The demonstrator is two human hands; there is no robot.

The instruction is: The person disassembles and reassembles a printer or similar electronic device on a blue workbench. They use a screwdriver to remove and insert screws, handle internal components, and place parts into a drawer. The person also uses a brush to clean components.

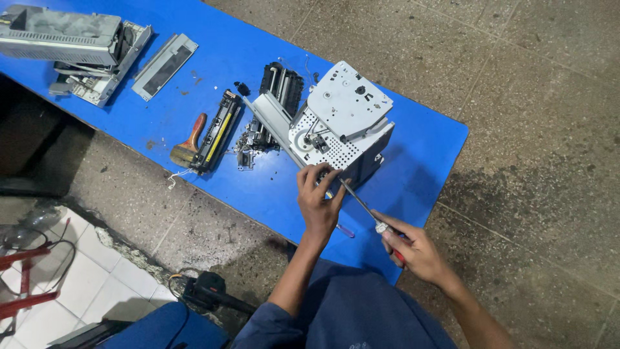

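You have a grey metal printer chassis (341, 126) lying tilted near the right end of the blue table (426, 161), its perforated side plate facing you. Your screwdriver (369, 212), long-shafted with a red handle, slants with its tip at the chassis's near lower edge.

**Metal, plastic, wood and stone**

The chassis (342, 126) is pale sheet metal, matt, partly perforated. The screwdriver (371, 213) has a bright steel shaft and glossy red plastic handle. The table (426, 161) is smooth blue, faintly shiny, with scuffs. The cartridge (216, 132) is black plastic with a yellow strip. The brush (189, 142) has a varnished wooden handle. The floor (529, 97) is rough speckled stone, stained
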